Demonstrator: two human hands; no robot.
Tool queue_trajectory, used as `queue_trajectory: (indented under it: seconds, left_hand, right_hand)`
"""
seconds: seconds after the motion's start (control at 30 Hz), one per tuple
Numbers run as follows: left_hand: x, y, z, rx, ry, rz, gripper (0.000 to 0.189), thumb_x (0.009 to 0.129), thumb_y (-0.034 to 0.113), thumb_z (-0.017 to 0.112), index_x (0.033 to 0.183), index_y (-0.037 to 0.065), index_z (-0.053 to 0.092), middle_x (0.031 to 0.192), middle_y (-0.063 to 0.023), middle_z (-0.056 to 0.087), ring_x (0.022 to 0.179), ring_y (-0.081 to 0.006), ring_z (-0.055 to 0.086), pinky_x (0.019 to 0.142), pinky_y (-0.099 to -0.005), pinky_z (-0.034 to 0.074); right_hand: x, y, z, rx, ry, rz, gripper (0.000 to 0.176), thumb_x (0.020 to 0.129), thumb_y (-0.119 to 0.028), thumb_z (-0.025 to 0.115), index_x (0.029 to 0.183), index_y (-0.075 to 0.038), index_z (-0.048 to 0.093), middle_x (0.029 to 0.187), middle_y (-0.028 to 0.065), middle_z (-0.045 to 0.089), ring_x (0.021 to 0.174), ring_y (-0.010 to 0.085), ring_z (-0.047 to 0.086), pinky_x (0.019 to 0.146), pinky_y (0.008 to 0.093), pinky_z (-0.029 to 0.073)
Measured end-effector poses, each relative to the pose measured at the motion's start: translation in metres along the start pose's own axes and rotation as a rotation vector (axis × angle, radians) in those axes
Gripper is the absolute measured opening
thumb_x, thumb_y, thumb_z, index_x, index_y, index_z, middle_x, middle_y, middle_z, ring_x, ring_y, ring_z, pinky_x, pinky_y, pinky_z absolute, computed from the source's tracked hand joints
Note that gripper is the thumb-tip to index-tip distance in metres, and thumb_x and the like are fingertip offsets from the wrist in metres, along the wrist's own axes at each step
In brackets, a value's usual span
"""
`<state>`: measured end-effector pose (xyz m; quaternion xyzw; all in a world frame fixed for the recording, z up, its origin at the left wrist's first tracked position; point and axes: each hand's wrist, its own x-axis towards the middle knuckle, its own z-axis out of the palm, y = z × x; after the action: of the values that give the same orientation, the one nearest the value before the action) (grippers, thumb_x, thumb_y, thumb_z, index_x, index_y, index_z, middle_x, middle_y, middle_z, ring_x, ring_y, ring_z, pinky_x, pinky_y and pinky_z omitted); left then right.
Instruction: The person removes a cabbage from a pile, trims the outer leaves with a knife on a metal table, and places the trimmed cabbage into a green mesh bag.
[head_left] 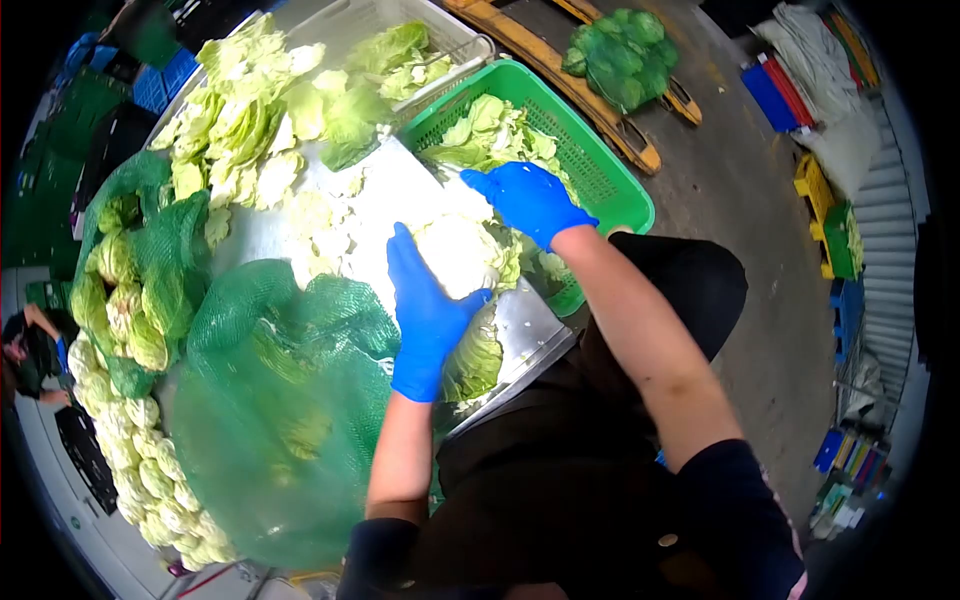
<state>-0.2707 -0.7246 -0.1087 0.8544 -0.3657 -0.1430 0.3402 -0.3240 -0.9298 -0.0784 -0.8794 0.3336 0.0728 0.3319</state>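
A pale, overexposed cabbage head (455, 252) lies on the metal table (530, 325). My left hand (428, 315), in a blue glove, grips its near left side, with the thumb spread from the fingers. Just beyond the cabbage is my right hand (535, 203), also gloved in blue, near the green crate (615, 180). Its fingers look curled, with one digit stretched left; anything inside is hidden. Cut-off leaves (490, 130) lie in that crate. Beside my left wrist, a cabbage leaf (475, 365) rests at the table edge.
Green net bags (300, 400) with cabbages cover the left side. A leaf pile (240, 120) stands by a pale bin (440, 25). Several cabbages (150, 460) are stacked at far left, near another person (35, 345). A wooden pallet (560, 70) lies beyond the crate.
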Motion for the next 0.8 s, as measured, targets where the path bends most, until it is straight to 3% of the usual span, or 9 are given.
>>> queue_trajectory:
  seconds: [0.1, 0.13, 0.23, 0.37, 0.5, 0.53, 0.63, 0.73, 0.8]
  left_hand:
    - [-0.002, -0.008, 0.000, -0.181, 0.028, 0.006, 0.130, 0.055, 0.031, 0.091, 0.151, -0.003, 0.009, 0.149, -0.0271, 0.023, 0.137, -0.0394, 0.030, 0.114, -0.0431, 0.027]
    - [-0.006, -0.012, -0.004, -0.182, 0.017, 0.022, 0.130, 0.056, 0.028, 0.091, 0.151, -0.003, 0.007, 0.151, -0.0247, 0.020, 0.137, -0.0359, 0.030, 0.114, -0.0418, 0.028]
    - [-0.025, -0.028, -0.008, -0.428, 0.042, -0.014, 0.127, 0.057, 0.020, 0.090, 0.151, -0.003, 0.008, 0.152, -0.0243, 0.019, 0.141, -0.0363, 0.022, 0.116, -0.0425, 0.022]
    - [-0.034, -0.036, -0.015, -0.540, 0.040, -0.095, 0.121, 0.062, 0.014, 0.085, 0.153, 0.001, 0.006, 0.154, -0.0198, 0.020, 0.136, -0.0302, 0.032, 0.114, -0.0394, 0.028]
    - [-0.031, -0.026, -0.016, -0.355, 0.095, -0.080, 0.117, 0.066, 0.019, 0.085, 0.153, 0.003, 0.008, 0.156, -0.0193, 0.019, 0.142, -0.0309, 0.022, 0.116, -0.0405, 0.022]
    - [-0.035, -0.019, -0.017, -0.273, 0.140, -0.045, 0.112, 0.068, 0.020, 0.084, 0.152, 0.002, 0.012, 0.154, -0.0202, 0.020, 0.142, -0.0329, 0.022, 0.116, -0.0424, 0.021]
    - [-0.042, -0.006, -0.021, -0.105, 0.193, 0.042, 0.097, 0.074, 0.022, 0.081, 0.149, 0.001, 0.023, 0.150, -0.0226, 0.025, 0.141, -0.0377, 0.021, 0.116, -0.0472, 0.019]
    - [-0.036, -0.016, -0.021, -0.210, 0.187, 0.048, 0.073, 0.082, 0.022, 0.075, 0.142, 0.002, 0.040, 0.145, -0.0221, 0.035, 0.139, -0.0381, 0.025, 0.114, -0.0480, 0.021]
    - [-0.027, -0.027, -0.026, -0.224, 0.144, 0.092, 0.073, 0.082, 0.020, 0.075, 0.142, 0.000, 0.039, 0.146, -0.0206, 0.034, 0.138, -0.0346, 0.029, 0.114, -0.0448, 0.023]
  right_hand:
    - [-0.009, -0.003, 0.027, 0.079, 0.356, -0.198, 0.058, 0.087, -0.060, 0.055, 0.099, -0.005, 0.069, 0.090, 0.0225, 0.067, 0.085, 0.0381, 0.065, 0.077, 0.0490, 0.050]
    - [0.003, 0.005, 0.037, 0.096, 0.334, -0.215, 0.056, 0.082, -0.058, 0.060, 0.098, -0.005, 0.069, 0.098, 0.0208, 0.067, 0.091, 0.0383, 0.064, 0.079, 0.0471, 0.050]
    - [0.025, 0.034, 0.049, 0.189, 0.190, 0.108, 0.052, 0.082, -0.052, 0.062, 0.108, -0.007, 0.066, 0.096, 0.0191, 0.068, 0.090, 0.0387, 0.064, 0.079, 0.0455, 0.050]
    - [-0.003, 0.033, 0.069, 0.438, 0.391, 0.156, 0.058, 0.083, -0.046, 0.065, 0.124, -0.005, 0.060, 0.090, 0.0193, 0.068, 0.084, 0.0370, 0.065, 0.076, 0.0445, 0.051]
    - [-0.072, -0.033, 0.044, 0.228, 0.035, 0.000, 0.077, 0.076, -0.049, 0.075, 0.136, -0.008, 0.052, 0.092, 0.0189, 0.070, 0.085, 0.0301, 0.069, 0.079, 0.0383, 0.053]
    - [-0.073, -0.031, 0.056, 0.279, 0.175, -0.106, 0.076, 0.075, -0.050, 0.076, 0.134, -0.007, 0.055, 0.100, 0.0192, 0.069, 0.086, 0.0296, 0.069, 0.079, 0.0387, 0.053]
    - [-0.071, -0.021, 0.068, 0.371, 0.118, -0.108, 0.074, 0.074, -0.051, 0.076, 0.132, -0.009, 0.057, 0.113, 0.0207, 0.065, 0.093, 0.0331, 0.067, 0.080, 0.0393, 0.053]
    - [-0.069, -0.019, 0.069, 0.318, 0.086, -0.154, 0.072, 0.075, -0.047, 0.077, 0.133, -0.010, 0.057, 0.113, 0.0216, 0.065, 0.095, 0.0343, 0.067, 0.082, 0.0391, 0.053]
    - [-0.070, -0.012, 0.065, 0.350, 0.078, -0.201, 0.070, 0.076, -0.046, 0.077, 0.133, -0.012, 0.057, 0.113, 0.0215, 0.065, 0.096, 0.0346, 0.066, 0.083, 0.0392, 0.052]
